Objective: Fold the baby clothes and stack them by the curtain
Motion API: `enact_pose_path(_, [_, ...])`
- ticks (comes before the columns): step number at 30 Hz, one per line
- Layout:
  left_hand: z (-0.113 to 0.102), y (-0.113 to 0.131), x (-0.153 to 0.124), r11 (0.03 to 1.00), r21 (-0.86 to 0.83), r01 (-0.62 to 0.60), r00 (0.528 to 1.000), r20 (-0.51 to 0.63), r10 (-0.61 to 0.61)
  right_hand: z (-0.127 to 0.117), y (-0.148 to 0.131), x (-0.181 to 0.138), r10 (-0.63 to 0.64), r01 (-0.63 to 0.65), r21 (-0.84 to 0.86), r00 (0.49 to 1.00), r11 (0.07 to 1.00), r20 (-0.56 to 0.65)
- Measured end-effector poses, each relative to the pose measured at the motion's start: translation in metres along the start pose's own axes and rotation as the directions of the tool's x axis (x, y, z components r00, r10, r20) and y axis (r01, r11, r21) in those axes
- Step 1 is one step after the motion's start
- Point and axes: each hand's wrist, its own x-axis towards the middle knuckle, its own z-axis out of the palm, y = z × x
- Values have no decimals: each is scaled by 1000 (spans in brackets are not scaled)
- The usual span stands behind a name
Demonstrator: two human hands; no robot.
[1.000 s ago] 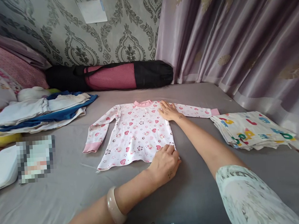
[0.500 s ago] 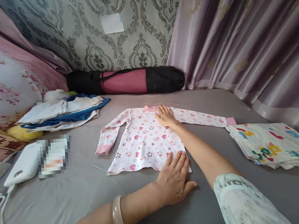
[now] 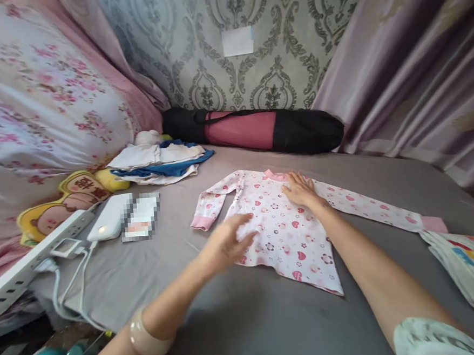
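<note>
A small long-sleeved shirt, white with pink hearts and flowers, lies spread on the grey sheet. Its collar and cuffs are pink. One sleeve bends down on the left, while the other stretches out to the right. My right hand rests flat on the shirt just below the collar, fingers spread. Over the shirt's left side is my left hand, slightly blurred, its fingers apart and holding nothing. Whether it touches the cloth I cannot tell. A pale bangle circles the left forearm.
Folded clothes lie at the back left. A white power bank, a blurred-out flat item and a power strip with cables are on the left. A folded patterned cloth sits right; a black-and-pink rolled bag lies along the wall.
My left hand has left the shirt's lower right hem and moved to its left side. My right hand stays near the collar. The view has turned left.
</note>
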Motion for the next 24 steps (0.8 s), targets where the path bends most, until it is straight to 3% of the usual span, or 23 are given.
enact_pose_path(2, [-34, -43, -1, 965, 73, 251, 949, -214, -231, -3, -17, -2, -52, 51, -13, 994, 999, -92])
enact_pose_path(4, [-57, -81, -1, 868, 129, 480, 838, -362, -409, -3, -41, -3, -143, 146, 13, 983, 989, -117])
enact_pose_path(5, [-64, -95, 0, 822, 132, 554, 796, -374, -476, -1, -54, -3, -188, 193, 48, 979, 980, -84])
enact_pose_path(7, [-70, -112, 4, 774, 113, 623, 764, -300, -571, 4, -79, 2, -238, 239, 106, 971, 965, -22])
enact_pose_path(11, [-63, -111, 16, 754, 114, 647, 756, -230, -613, 12, -109, 23, -189, 183, 137, 982, 973, 27])
enact_pose_path(18, [-59, -104, 27, 723, 15, 691, 717, -138, -683, 16, -126, 39, -33, 28, 165, 999, 986, 24])
enact_pose_path(24, [-79, -116, 36, 782, -103, 615, 787, 21, -616, 24, -130, 37, -22, 27, 114, 999, 993, -47])
